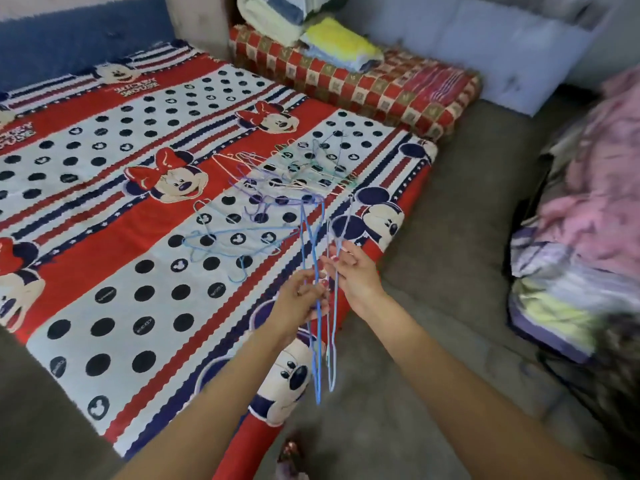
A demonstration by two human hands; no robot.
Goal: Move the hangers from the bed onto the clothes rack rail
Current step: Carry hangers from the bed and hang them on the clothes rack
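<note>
Blue hangers (317, 341) pinched between left hand (304, 299), right hand (353, 275)

Both forearms extend forward from the lower frame edge, converging near frame centre. The left hand (303, 299) has its fingers curled, pinching thin wire hangers (318, 341) (blue and pale strands). The right hand (353, 271) sits just beside it, slightly higher, fingers bent around the same strands. The two hands nearly touch.

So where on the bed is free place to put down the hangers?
Free: the bed near the left hand, below the hangers, and left of them. Crowded: the right corner, where they tangle.
</note>
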